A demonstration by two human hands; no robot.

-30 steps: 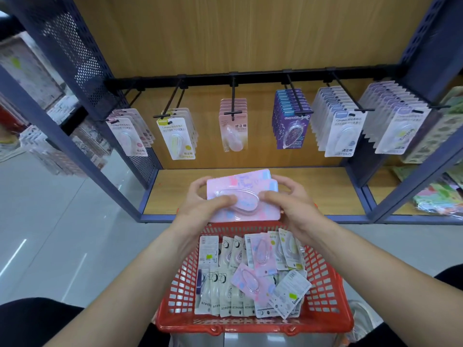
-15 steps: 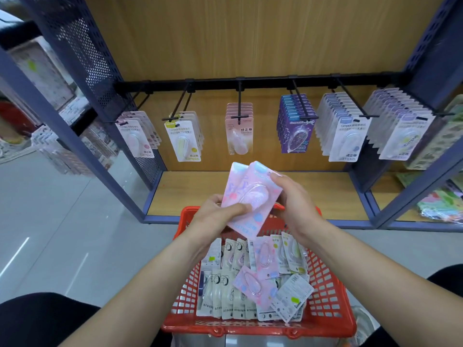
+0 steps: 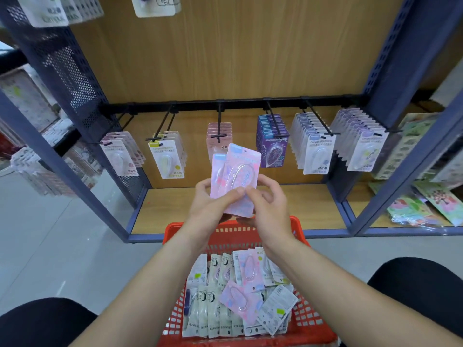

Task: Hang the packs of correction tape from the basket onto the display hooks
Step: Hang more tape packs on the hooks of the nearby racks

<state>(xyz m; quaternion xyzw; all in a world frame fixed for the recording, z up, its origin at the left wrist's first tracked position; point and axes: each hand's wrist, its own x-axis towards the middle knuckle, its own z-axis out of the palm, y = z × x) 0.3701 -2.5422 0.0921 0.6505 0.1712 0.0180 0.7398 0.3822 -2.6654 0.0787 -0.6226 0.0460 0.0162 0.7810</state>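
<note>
Wood-backed shelving (image 3: 225,58) carries a rail of hooks. Just below the middle hook (image 3: 219,128), two pink packs (image 3: 238,171) are held above the red basket (image 3: 225,225). The left hand (image 3: 210,204) and right hand (image 3: 268,206) each pinch the lower edges in a narrow grip. The packs look light, stiff card with slick blisters, best held by the edges with the hang-hole free. Tilted half a second ago, they now stand upright, nearer the hook.

"Campus" stands along the bottom of the white hanging pack (image 3: 317,156) right of centre and the yellow-topped pack (image 3: 166,159) left of centre, and sideways on the held pink pack (image 3: 241,171). The pink hanging pack (image 3: 216,148) at centre reads "修正带".
</note>
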